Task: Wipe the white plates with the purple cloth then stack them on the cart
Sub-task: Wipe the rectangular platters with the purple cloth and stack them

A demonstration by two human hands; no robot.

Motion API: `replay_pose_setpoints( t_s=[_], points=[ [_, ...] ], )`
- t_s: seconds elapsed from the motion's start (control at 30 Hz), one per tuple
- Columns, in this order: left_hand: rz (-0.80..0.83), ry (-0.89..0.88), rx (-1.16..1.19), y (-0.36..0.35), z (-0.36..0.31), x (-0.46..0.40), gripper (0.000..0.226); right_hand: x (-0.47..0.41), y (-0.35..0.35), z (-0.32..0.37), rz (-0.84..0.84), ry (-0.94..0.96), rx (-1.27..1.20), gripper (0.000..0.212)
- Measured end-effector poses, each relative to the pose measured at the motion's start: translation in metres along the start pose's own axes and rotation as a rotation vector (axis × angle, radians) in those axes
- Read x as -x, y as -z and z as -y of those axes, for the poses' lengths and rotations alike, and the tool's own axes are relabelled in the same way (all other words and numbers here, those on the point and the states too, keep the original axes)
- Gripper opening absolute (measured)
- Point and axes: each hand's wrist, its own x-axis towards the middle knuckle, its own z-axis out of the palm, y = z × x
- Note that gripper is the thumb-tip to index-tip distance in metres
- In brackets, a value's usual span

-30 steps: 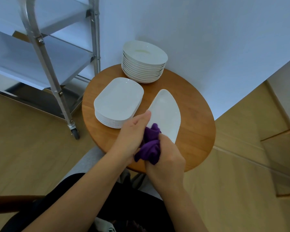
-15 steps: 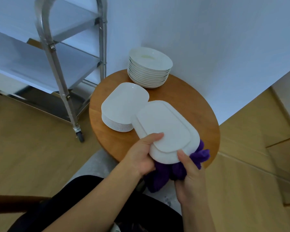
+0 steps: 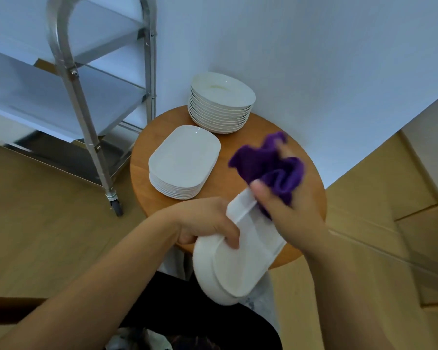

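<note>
While the cart (image 3: 86, 102) at far left shows only bare shelves in the part we can see, we judge the task as early: no plate visibly stacked there yet. Moving right, the rectangular stack (image 3: 183, 161) of white plates sits on the round wooden surface (image 3: 147, 160) near its left edge, and the deeper stack (image 3: 220, 103) of rounder plates stands behind it against the wall; we can't tell whether either pile is wiped or waiting. Next, our left hand (image 3: 208, 223) grips the held plate (image 3: 240, 263) at its upper-left rim, fingers curled over the edge, plate tilted with its underside toward us, over the near edge of the surface and our lap. Right of that, our right hand (image 3: 291, 215) is clamped on the purple cloth (image 3: 268, 162), thumb pressing at the plate's top corner, cloth bunched and blurred above it. So we read the current step as wiping this one plate's back; still left are carrying it over to the cart and, as we judge it, the two piles. No brands, labels or readable writing show on the plates, cloth or cart.
</note>
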Motion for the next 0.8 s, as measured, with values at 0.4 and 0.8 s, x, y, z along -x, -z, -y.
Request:
replay_pose_setpoints(
  t_s=[0.4,0.8],
  points=[
    [0.096,-0.102,-0.047,0.015,0.008,0.026,0.036,-0.023,0.019,-0.021,0.209,-0.214,-0.037,0.028],
    [-0.084,-0.392,0.462,-0.007,0.017,0.0,0.044,-0.004,-0.019,-0.03,-0.674,-0.433,-0.308,0.032]
  ],
)
